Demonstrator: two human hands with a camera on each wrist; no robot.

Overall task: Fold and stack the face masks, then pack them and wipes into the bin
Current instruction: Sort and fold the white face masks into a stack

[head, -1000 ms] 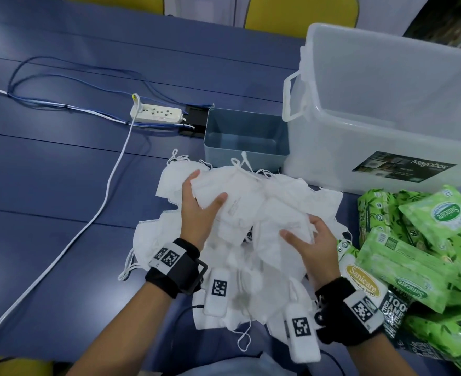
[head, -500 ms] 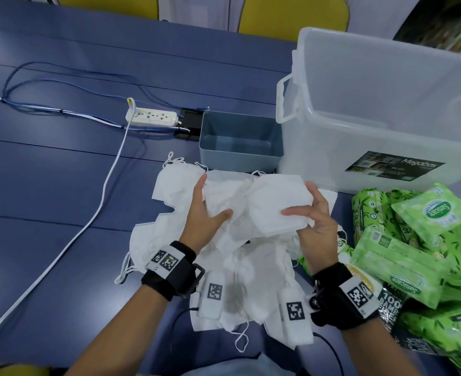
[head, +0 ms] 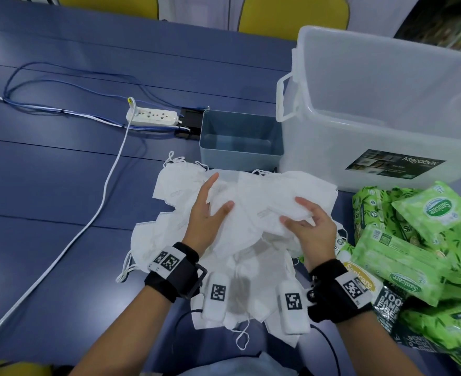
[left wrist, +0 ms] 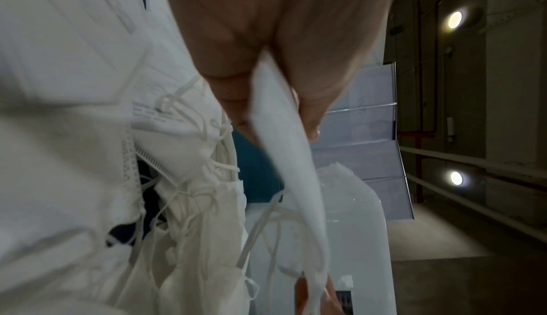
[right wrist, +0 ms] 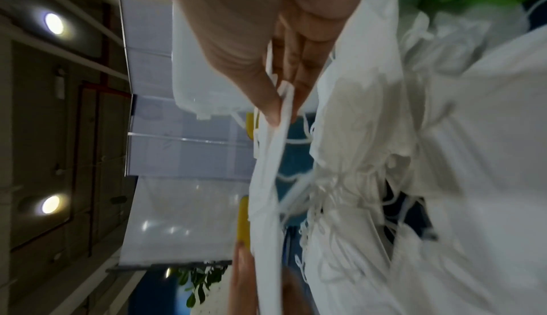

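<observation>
A loose pile of white face masks (head: pixel 169 234) lies on the blue table in front of me. Above it both hands hold one white mask (head: pixel 262 204) between them. My left hand (head: pixel 210 210) pinches its left end between thumb and fingers, which shows as a thin white edge (left wrist: pixel 284 133) in the left wrist view. My right hand (head: pixel 302 221) pinches the right end (right wrist: pixel 281 114) the same way. Green wipe packs (head: pixel 414 240) are heaped at the right. A large clear bin (head: pixel 387 109) stands at the back right.
A small grey-blue tub (head: pixel 240 139) stands just left of the clear bin, behind the mask pile. A white power strip (head: pixel 153 116) with white and blue cables (head: pixel 61 104) lies at the back left. Yellow chairs (head: pixel 291 12) stand beyond the table's far edge.
Both hands came out of the pile with one mask and now hold it stretched between them. The right hand rose and then settled slightly lower; the left hand kept its place.
</observation>
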